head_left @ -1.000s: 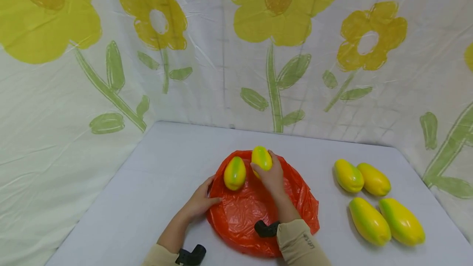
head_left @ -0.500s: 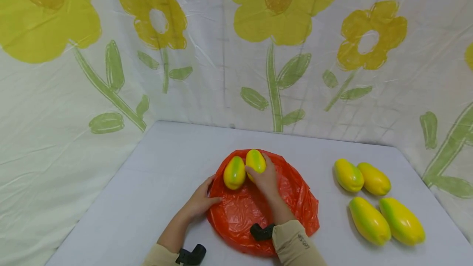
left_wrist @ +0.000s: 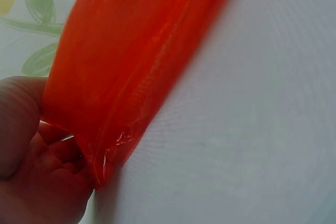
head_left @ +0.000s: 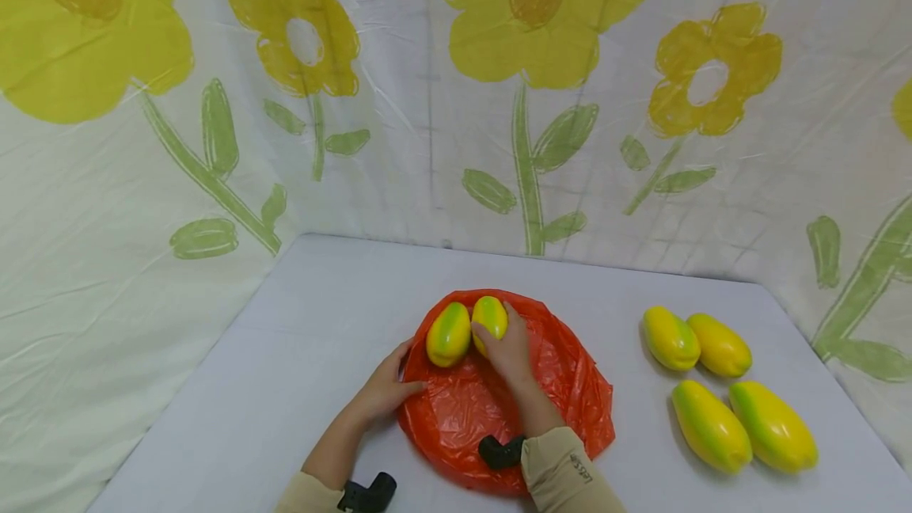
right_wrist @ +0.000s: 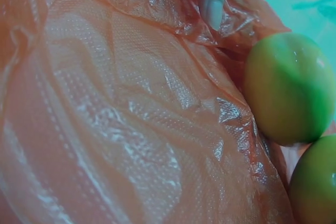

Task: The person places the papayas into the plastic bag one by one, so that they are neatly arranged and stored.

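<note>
A red plastic bag (head_left: 473,410) lies spread in a round shape on the table. At its left edge my left hand (head_left: 388,386) grips the rim, thumb on the inner side and fingers outside, as the left wrist view shows of the bag (left_wrist: 131,40). My right hand (head_left: 511,348) holds a yellow-green papaya (head_left: 490,318) over the bag's far part. Beside it, another papaya (head_left: 449,336) rests inside the bag near the left rim. In the right wrist view, two papayas appear at the right edge, the upper papaya (right_wrist: 289,87) in fuller sight.
Several more papayas sit to the right on the white table (head_left: 321,299), among them a far papaya (head_left: 671,339) and a near papaya (head_left: 773,427). Behind the table hangs a white cloth (head_left: 399,188) with painted yellow flowers.
My right hand has moved left and slightly nearer with its papaya, now beside the other one, which has shifted slightly left and tilted. My left hand stays on the rim.
</note>
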`<state>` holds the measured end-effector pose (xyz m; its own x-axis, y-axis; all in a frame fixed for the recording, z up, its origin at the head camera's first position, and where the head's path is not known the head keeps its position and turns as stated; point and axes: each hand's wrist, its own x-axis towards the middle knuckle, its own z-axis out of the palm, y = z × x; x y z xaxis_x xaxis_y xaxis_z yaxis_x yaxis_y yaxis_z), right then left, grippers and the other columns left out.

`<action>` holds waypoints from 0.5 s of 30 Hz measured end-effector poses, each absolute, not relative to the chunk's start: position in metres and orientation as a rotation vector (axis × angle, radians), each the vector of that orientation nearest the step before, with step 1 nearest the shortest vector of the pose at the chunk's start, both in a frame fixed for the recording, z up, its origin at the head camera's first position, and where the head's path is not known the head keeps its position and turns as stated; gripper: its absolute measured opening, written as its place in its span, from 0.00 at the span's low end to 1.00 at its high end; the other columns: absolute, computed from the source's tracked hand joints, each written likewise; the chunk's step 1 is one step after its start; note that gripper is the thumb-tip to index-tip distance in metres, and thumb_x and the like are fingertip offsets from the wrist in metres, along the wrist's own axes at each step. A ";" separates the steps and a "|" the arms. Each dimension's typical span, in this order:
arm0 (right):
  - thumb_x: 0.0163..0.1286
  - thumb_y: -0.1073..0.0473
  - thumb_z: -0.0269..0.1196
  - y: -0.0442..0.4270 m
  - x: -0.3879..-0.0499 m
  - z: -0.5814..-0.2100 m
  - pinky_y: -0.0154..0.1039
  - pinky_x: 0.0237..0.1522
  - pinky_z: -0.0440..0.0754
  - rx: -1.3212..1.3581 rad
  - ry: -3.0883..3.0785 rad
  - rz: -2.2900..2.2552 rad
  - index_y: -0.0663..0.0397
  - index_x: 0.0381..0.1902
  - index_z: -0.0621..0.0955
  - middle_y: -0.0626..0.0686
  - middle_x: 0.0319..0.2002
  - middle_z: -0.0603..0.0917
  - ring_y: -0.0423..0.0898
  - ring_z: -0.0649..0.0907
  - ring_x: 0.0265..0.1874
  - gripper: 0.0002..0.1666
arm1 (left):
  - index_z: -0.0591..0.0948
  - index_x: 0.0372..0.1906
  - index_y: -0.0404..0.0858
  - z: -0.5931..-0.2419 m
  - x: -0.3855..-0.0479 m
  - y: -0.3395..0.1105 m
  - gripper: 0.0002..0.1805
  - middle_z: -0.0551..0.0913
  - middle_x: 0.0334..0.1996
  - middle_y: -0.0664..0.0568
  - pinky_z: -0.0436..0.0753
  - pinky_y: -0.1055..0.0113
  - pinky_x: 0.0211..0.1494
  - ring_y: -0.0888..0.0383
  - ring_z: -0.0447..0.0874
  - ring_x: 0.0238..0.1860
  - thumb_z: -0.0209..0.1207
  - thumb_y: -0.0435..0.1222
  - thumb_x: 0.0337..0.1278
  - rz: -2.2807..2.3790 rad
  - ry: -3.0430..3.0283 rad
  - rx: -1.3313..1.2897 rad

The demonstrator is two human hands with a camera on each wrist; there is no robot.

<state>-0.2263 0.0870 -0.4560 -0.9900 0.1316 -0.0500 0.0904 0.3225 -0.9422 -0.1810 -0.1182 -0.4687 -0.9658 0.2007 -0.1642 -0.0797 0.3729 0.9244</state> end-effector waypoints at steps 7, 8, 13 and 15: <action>0.65 0.51 0.59 0.087 -0.225 -0.456 0.56 0.62 0.71 -0.219 -2.543 1.809 0.54 0.71 0.54 0.57 0.64 0.63 0.55 0.69 0.58 0.41 | 0.57 0.71 0.40 -0.468 -0.179 -0.117 0.40 0.62 0.69 0.41 0.79 0.51 0.55 0.39 0.60 0.67 0.61 0.32 0.51 1.637 2.373 0.089; 0.66 0.50 0.58 0.087 -0.224 -0.456 0.56 0.62 0.71 -0.224 -2.545 1.807 0.54 0.71 0.54 0.57 0.65 0.63 0.55 0.69 0.59 0.41 | 0.57 0.71 0.41 -0.468 -0.179 -0.117 0.41 0.62 0.69 0.41 0.79 0.51 0.55 0.39 0.60 0.67 0.61 0.32 0.51 1.637 2.370 0.085; 0.66 0.50 0.58 0.087 -0.224 -0.455 0.55 0.62 0.71 -0.228 -2.543 1.790 0.54 0.70 0.55 0.57 0.65 0.62 0.55 0.68 0.59 0.41 | 0.58 0.70 0.41 -0.468 -0.179 -0.117 0.40 0.62 0.69 0.42 0.77 0.49 0.58 0.40 0.59 0.68 0.61 0.32 0.52 1.635 2.373 0.088; 0.65 0.51 0.58 0.087 -0.224 -0.455 0.55 0.61 0.72 -0.224 -2.534 1.783 0.54 0.70 0.56 0.57 0.65 0.63 0.55 0.69 0.58 0.40 | 0.58 0.70 0.41 -0.468 -0.180 -0.118 0.39 0.62 0.69 0.42 0.75 0.49 0.59 0.40 0.59 0.68 0.61 0.32 0.52 1.634 2.378 0.100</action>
<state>-0.2245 0.0869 -0.4547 -0.9890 0.1375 -0.0543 0.0975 0.3308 -0.9386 -0.1801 -0.1178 -0.4677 -0.9654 0.1984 -0.1690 -0.0865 0.3675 0.9260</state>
